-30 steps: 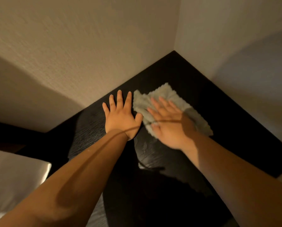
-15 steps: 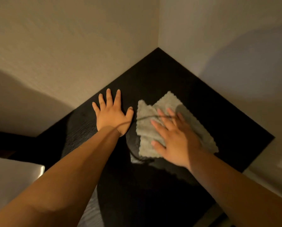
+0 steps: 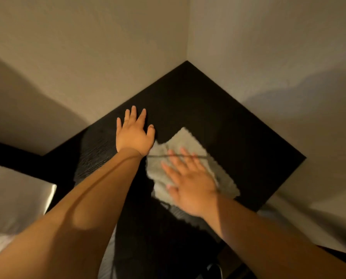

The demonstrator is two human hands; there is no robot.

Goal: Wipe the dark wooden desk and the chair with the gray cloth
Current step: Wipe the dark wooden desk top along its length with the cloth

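Observation:
The dark wooden desk (image 3: 218, 117) fills the corner where two walls meet. A gray cloth (image 3: 186, 143) lies spread flat on its middle. My right hand (image 3: 190, 184) presses palm-down on the cloth's near half, fingers stretched out and slightly blurred, and covers part of the cloth. My left hand (image 3: 135, 133) rests flat on the bare desk just left of the cloth, fingers apart, holding nothing. No chair can be told for sure in view.
Two pale walls (image 3: 87, 57) close the desk in at the back and on the right. A pale, shiny padded surface (image 3: 17, 200) sits at the lower left beside the desk. The desk's right edge (image 3: 282, 178) drops off near the wall.
My right hand has dragged the cloth toward me and to the right, away from the corner. My left hand has stayed flat on the desk.

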